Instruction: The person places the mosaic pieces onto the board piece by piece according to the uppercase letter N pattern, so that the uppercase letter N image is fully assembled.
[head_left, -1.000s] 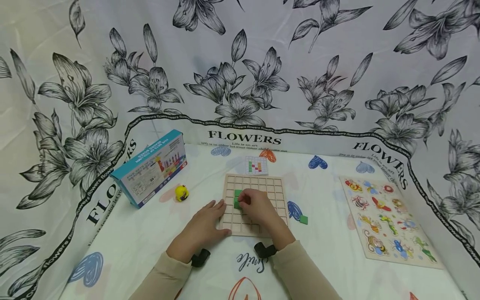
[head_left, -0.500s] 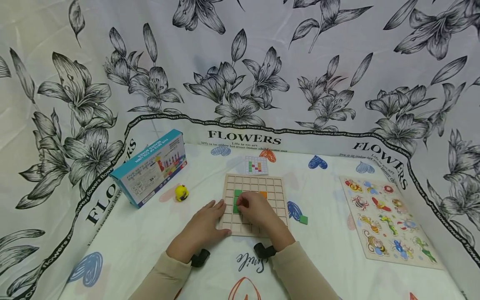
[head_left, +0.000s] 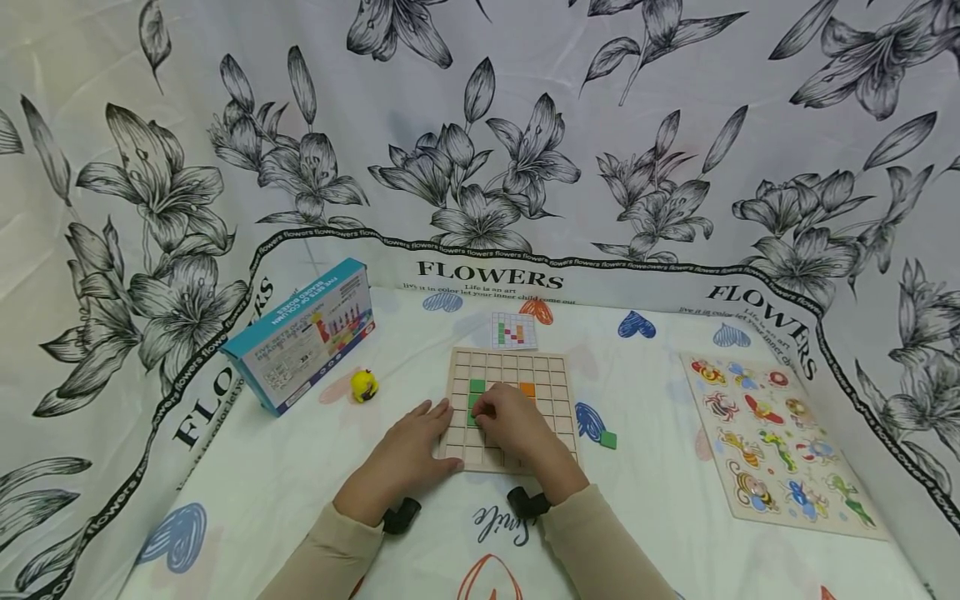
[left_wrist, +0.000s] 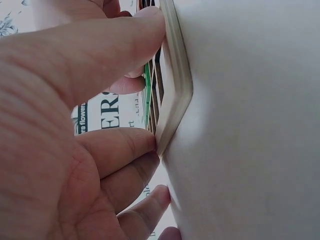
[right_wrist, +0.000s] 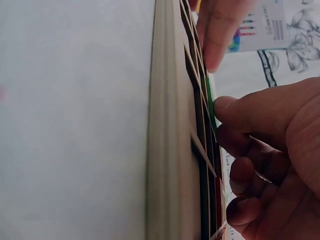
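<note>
A wooden grid board (head_left: pixel 551 367) lies on the table in the head view, with a column of green tiles (head_left: pixel 477 386) in its left part. An orange tile (head_left: pixel 528 389) sits in a cell further right. My left hand (head_left: pixel 401 454) rests at the board's near left corner, thumb and fingers touching its edges, as the left wrist view shows too. Over the green column, my right hand (head_left: pixel 517 421) has its fingers curled, thumb and index at a green tile (right_wrist: pixel 210 100) in the right wrist view. The right hand hides several cells behind it.
A loose green tile (head_left: pixel 608 439) lies right of the board. Behind the board is a pattern card (head_left: pixel 514 331). A blue-topped box (head_left: pixel 300 342) and a yellow toy (head_left: pixel 364 386) stand at left. An insect picture board (head_left: pixel 780 442) lies at right.
My right hand has shifted slightly toward me and right, showing more of the green column and the orange tile. The left hand has stayed in place.
</note>
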